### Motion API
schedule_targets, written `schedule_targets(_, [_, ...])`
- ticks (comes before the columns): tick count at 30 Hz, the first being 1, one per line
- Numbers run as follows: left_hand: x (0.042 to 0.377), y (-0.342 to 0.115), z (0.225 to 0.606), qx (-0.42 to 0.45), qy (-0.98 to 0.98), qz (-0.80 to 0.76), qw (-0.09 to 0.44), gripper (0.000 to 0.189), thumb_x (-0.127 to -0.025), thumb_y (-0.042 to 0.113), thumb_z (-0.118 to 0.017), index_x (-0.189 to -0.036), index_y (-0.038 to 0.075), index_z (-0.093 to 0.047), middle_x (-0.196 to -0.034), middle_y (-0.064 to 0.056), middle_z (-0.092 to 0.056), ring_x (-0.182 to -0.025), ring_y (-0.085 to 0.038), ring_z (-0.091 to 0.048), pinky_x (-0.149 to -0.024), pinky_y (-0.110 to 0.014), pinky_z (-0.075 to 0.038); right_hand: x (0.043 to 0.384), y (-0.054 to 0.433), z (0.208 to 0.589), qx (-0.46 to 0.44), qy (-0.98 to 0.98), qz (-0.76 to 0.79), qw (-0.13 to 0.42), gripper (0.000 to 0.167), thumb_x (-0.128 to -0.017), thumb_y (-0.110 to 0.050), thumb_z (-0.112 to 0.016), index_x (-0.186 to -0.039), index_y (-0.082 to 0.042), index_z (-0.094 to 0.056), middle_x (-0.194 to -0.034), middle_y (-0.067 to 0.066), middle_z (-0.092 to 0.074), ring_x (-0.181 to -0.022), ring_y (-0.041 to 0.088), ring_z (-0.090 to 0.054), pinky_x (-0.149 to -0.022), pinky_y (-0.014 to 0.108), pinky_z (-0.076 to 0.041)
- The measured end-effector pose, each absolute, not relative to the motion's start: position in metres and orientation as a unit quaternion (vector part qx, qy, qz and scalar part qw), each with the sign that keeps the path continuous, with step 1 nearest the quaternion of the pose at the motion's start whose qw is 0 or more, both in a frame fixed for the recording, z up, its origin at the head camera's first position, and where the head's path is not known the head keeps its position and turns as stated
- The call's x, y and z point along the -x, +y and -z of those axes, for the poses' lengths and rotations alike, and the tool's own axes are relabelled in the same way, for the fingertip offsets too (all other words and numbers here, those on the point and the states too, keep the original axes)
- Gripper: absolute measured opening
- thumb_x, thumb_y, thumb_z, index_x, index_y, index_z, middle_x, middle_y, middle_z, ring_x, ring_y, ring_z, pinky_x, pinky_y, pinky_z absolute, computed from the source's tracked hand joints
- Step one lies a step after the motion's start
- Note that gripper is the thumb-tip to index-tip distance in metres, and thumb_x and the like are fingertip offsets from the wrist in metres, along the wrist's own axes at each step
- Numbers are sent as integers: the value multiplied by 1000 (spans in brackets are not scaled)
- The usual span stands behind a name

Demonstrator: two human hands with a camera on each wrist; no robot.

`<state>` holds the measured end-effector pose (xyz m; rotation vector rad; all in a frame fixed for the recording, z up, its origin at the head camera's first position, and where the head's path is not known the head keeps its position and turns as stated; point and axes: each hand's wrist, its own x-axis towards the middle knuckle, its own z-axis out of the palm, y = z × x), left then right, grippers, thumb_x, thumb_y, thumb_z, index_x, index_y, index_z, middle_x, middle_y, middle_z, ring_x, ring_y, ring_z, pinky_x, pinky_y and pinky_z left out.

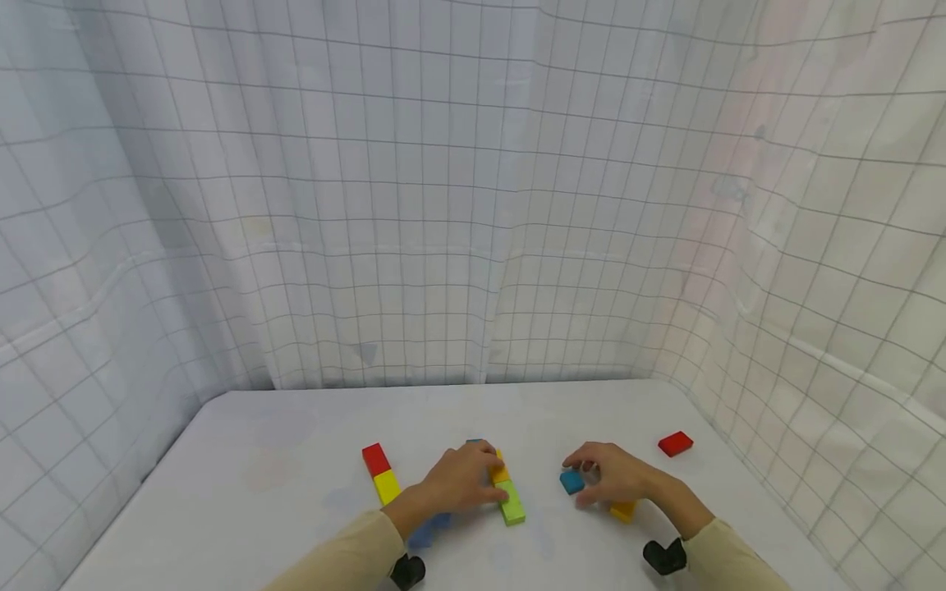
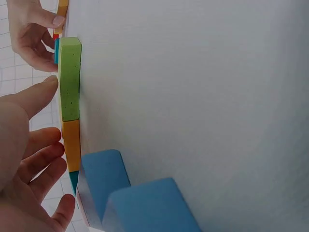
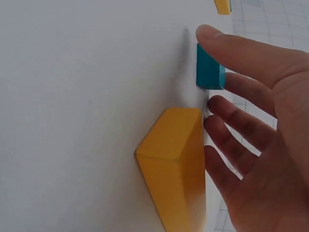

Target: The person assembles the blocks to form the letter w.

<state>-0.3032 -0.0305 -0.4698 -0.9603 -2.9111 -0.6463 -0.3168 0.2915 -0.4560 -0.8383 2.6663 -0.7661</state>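
Note:
My left hand (image 1: 460, 480) rests over a row of blocks, its thumb by the green block (image 1: 512, 503) and its other fingers spread beside the orange block (image 2: 72, 145). Part of a teal block (image 2: 74, 181) shows at the row's far end. Loosely bent, my right hand (image 1: 617, 474) reaches around a small teal block (image 1: 571, 482). Thumb and index fingertip stand on either side of this block, with a gap at the thumb. Below the right palm lies a yellow-orange block (image 3: 176, 145), partly hidden by the hand in the head view.
A red block (image 1: 375, 460) and a yellow block (image 1: 387, 486) lie end to end at left. Blue blocks (image 2: 149, 208) sit under the left wrist. Another red block (image 1: 676, 444) lies at the right of the white table (image 1: 259, 476). Gridded curtains (image 1: 414, 205) surround it.

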Motion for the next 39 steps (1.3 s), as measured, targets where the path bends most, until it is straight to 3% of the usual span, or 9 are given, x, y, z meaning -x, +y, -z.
schedule_targets(12, [303,-32,473,311,-924,222,8,45,-87,43,-84,-120,13,-78,-122,2,-63,-109,-18,-60,-87,-40,-49,320,295,462,300,905,280,110,30,-90,-18,-83,-119,-16,-74,-113,-10,-63,-104,18,-57,-95,39,-51])
schedule_targets(17, [301,-32,470,310,-924,223,5,45,-87,43,-84,-120,12,-79,-123,1,-63,-109,-18,-60,-88,-39,-49,318,293,463,290,904,293,111,31,-90,-18,-83,-119,-14,-72,-113,-9,-65,-105,19,-60,-96,37,-52])
schedule_targets(24, [300,-31,467,305,-926,221,3,46,-86,42,-85,-120,12,-79,-123,1,-63,-108,-18,-60,-91,-40,-49,311,278,459,288,898,310,122,32,-90,-21,-83,-118,-12,-71,-113,-8,-65,-106,22,-62,-96,42,-54])
schedule_targets(31, [300,-30,467,299,-929,217,-2,45,-86,42,-85,-120,12,-79,-122,2,-62,-106,-18,-60,-93,-42,-49,305,263,457,318,885,315,130,29,-88,-23,-84,-113,-14,-72,-107,-11,-66,-100,12,-62,-92,30,-53])
schedule_targets(39, [299,-30,466,300,-928,223,-4,45,-87,41,-85,-119,11,-79,-122,1,-62,-105,-18,-60,-94,-42,-50,294,252,457,342,870,323,150,27,-87,-26,-86,-110,-19,-72,-105,-15,-67,-99,8,-62,-92,29,-53])
